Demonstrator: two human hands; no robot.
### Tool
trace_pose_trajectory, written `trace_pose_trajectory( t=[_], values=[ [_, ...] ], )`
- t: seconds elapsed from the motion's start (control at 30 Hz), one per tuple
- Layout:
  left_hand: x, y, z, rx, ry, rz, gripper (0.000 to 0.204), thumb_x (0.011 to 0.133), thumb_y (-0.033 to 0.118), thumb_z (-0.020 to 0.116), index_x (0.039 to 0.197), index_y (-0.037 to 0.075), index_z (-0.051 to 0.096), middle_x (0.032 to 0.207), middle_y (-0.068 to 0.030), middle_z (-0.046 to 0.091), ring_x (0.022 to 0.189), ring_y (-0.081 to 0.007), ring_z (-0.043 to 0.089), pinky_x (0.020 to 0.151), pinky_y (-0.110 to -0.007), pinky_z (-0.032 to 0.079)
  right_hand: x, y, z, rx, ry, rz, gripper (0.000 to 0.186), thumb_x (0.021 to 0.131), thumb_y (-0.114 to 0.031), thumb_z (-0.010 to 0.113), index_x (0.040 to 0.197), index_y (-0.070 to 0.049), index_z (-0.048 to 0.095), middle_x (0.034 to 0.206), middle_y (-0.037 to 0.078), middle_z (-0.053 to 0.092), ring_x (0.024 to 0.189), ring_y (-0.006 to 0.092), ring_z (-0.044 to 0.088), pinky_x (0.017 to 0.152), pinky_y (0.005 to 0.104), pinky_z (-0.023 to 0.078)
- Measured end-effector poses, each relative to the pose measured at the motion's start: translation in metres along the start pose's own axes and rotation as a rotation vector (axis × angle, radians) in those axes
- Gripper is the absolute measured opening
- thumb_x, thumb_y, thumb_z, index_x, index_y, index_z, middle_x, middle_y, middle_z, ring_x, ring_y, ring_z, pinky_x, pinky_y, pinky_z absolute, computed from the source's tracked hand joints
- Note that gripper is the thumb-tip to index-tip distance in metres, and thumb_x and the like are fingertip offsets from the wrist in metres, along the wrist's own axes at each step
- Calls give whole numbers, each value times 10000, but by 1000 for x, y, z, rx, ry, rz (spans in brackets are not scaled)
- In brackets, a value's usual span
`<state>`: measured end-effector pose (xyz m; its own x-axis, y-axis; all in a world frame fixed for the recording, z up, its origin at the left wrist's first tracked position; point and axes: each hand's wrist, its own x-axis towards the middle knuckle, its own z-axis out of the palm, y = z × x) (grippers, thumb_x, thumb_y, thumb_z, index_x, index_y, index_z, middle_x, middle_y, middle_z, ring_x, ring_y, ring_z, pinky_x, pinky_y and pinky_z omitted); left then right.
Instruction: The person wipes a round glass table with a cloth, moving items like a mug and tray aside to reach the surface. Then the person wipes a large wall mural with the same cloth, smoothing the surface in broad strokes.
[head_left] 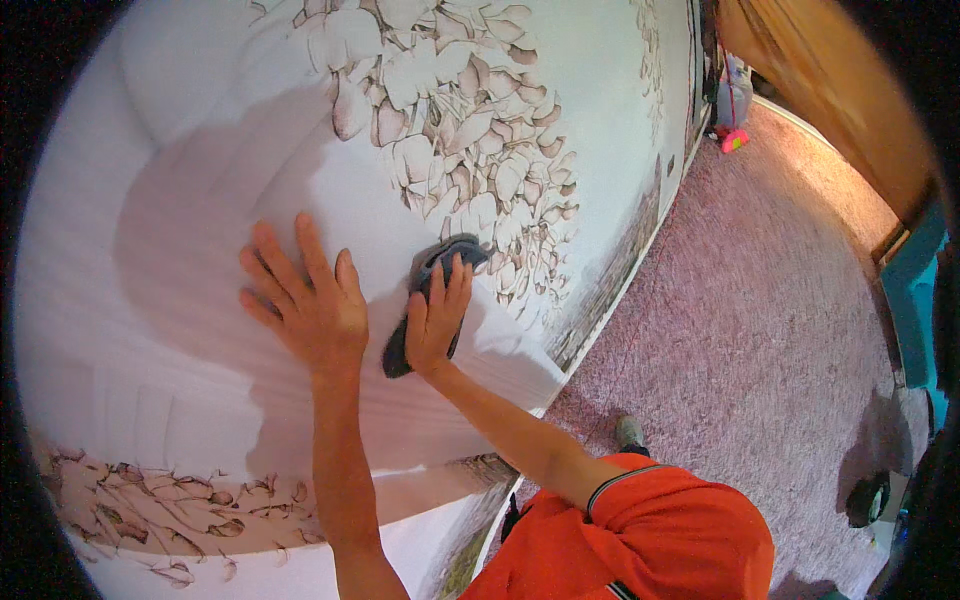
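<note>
My left hand (318,300) lies flat on a pale wall covering (200,420), its fingers spread and holding nothing. Beside it to the right, my right hand (440,315) presses a dark grey cloth (398,352) against the same surface. The cloth looks bunched, with its ends sticking out above and below my fingers. A drawn cluster of brownish flowers and petals (480,130) covers the area just above the cloth. Shadows of my head and arms fall across the plain part around both hands.
To the right, a mottled pinkish carpet (720,320) meets the wall along a pale baseboard (612,312). A brown panel or drape (830,80) hangs at the top right, near a bright pink item (735,139). Something teal (915,300) stands at the right edge, above a dark round object (868,498).
</note>
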<state>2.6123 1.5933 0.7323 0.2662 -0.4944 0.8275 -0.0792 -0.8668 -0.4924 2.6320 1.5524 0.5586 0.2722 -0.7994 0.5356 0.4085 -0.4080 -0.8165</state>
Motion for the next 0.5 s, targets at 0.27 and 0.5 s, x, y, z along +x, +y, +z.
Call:
trace_pose_trajectory(
  t=[0.27,0.5],
  values=[
    [-34,22,12,-72,-135,172,641,1018,445,605,1596,220,443,1684,-196,339,1525,-433,348,1174,-662,267,66,25,3,-20,75,79,501,1015,-178,534,1472,28,515,1617,305,351,1472,552,309,1207,624,220],
    [-41,33,18,-30,-177,301,640,1024,465,592,1596,226,434,1685,-169,351,1536,-405,350,1201,-637,226,33,29,0,27,76,68,523,1013,-164,521,1494,37,480,1622,304,344,1478,559,292,1216,625,205]
  ],
)
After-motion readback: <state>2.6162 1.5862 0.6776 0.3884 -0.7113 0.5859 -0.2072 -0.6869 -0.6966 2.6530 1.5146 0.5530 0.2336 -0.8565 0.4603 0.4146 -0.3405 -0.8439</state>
